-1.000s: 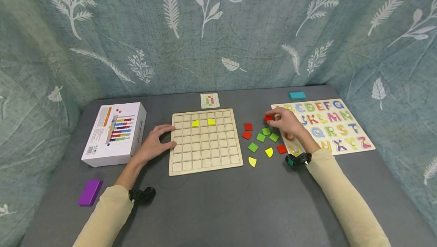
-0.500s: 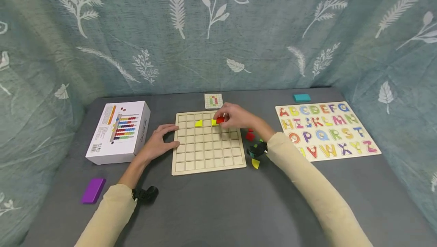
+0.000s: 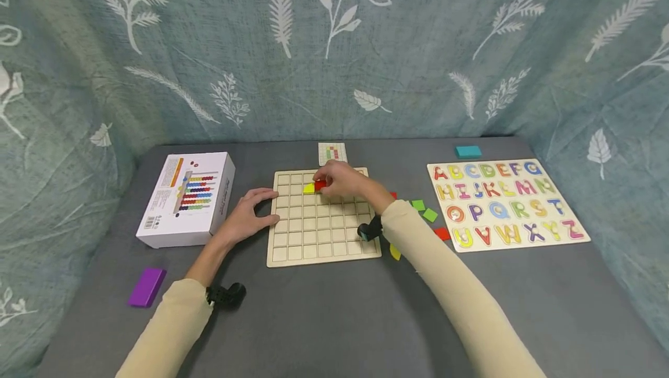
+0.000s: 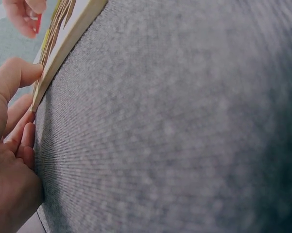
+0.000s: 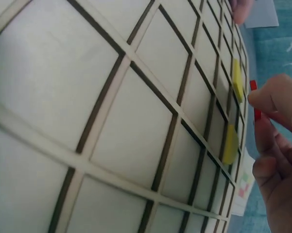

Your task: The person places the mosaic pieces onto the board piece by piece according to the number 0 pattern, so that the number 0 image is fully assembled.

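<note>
Red square tile (image 3: pixel 320 185) sits pinched between the thumb and fingertips of the right hand (image 3: pixel 342 179), raised over the 12 o'clock part of the wooden grid board (image 3: pixel 309 237); the right wrist view shows it apart from the surface. That forearm reaches in from about 5 o'clock, with the other fingers loosely bent. At the board's 9 o'clock edge, the left hand (image 3: pixel 245 215) has its thumb and fingers spread apart and touches the rim, its forearm coming from 7 o'clock. Towards 12 o'clock, 2 yellow quarter-round pieces (image 5: pixel 237 80) lie in the grid's cells; the head view shows only 1. At 3 o'clock, a letter board (image 3: pixel 520 221) holds coloured alphabet letters (image 3: pixel 475 213), and 2 green tiles (image 3: pixel 430 215) lie in the gap between the 2 boards. A loose yellow piece (image 3: pixel 395 252), partly covered by the sleeve (image 3: pixel 439 276), is at 4 o'clock. Beyond the grid, a pattern card (image 3: pixel 332 150) lies at 12 o'clock; a white box (image 3: pixel 188 192) with a printed abacus stands at 9 o'clock.
</note>
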`<control>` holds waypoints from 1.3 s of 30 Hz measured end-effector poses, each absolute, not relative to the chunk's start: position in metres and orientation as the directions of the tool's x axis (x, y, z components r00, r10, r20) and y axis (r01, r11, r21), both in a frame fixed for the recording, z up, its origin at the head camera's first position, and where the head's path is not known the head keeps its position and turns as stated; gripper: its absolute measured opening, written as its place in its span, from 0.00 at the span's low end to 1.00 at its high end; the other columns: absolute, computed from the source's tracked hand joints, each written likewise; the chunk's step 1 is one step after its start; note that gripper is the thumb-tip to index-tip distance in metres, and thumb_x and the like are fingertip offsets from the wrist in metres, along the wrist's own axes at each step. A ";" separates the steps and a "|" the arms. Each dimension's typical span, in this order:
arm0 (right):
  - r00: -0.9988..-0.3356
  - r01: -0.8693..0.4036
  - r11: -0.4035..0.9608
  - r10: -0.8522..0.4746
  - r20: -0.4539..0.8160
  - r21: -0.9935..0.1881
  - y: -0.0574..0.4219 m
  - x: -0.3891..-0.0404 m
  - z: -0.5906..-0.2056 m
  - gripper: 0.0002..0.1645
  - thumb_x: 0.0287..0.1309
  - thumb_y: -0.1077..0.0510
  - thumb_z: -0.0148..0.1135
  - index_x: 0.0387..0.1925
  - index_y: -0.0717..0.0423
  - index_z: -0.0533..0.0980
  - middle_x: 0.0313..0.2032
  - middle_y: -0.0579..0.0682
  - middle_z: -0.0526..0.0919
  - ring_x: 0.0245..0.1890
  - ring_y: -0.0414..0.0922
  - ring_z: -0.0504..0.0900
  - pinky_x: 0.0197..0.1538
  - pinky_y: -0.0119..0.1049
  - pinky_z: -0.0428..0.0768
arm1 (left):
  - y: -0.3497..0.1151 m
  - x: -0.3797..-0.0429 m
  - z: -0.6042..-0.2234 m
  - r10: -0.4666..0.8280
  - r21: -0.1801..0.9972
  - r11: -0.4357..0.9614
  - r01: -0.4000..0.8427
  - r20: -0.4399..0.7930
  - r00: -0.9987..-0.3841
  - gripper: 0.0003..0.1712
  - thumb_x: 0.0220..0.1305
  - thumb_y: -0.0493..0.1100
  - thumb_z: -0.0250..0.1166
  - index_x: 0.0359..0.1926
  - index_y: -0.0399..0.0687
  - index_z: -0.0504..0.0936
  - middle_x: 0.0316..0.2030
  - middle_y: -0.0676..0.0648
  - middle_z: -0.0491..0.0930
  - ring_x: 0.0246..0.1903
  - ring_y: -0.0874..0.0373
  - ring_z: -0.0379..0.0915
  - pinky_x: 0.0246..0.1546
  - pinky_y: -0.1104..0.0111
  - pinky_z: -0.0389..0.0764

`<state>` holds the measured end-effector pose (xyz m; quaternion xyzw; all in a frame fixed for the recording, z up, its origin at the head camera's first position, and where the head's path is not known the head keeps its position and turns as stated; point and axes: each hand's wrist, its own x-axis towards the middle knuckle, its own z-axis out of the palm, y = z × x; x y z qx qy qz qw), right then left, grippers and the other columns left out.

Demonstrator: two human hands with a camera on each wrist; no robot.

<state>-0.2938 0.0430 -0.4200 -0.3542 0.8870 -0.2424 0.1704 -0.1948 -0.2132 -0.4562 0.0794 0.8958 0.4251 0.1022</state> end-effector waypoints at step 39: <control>-0.738 -0.514 0.751 -0.633 -0.234 -0.413 0.040 -0.299 -0.414 0.09 0.63 0.57 0.61 0.43 0.50 0.83 0.47 0.48 0.85 0.48 0.46 0.81 0.50 0.39 0.79 | -0.213 -0.195 -0.459 0.249 0.780 0.622 0.075 -0.106 -0.963 0.35 0.63 0.42 0.65 0.68 0.37 0.66 0.71 0.34 0.54 0.72 0.33 0.43 0.67 0.37 0.53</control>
